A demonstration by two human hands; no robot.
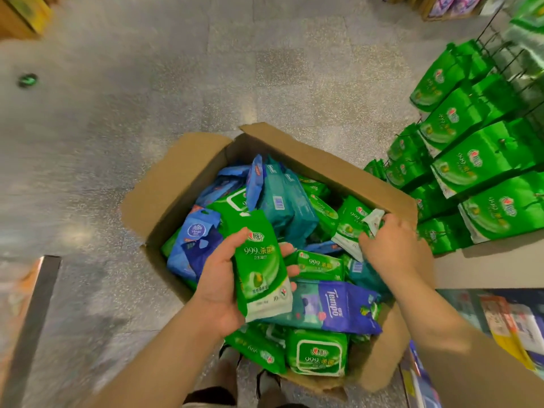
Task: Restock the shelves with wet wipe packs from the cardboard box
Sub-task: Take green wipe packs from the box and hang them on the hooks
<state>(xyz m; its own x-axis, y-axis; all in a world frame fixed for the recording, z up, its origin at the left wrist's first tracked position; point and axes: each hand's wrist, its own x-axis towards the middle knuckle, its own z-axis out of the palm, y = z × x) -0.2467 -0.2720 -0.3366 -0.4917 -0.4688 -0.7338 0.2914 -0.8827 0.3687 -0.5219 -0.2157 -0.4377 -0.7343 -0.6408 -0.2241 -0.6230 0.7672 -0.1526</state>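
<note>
Grey shop floor w/ open brown cardboard box (176, 184), still full; left hand (223, 278) fingers hold green wipe pack (262, 266), right hand (391, 248) fingers grip another green pack (350, 228) inside box.

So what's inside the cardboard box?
The cardboard box holds a loose heap of green packs, blue packs and a purple Tempo pack. The heap hides the lower layers and the box bottom.

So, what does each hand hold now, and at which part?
The left hand holds a green wipe pack around its middle. The right hand grips another green pack at its edge, inside the cardboard box.
</note>
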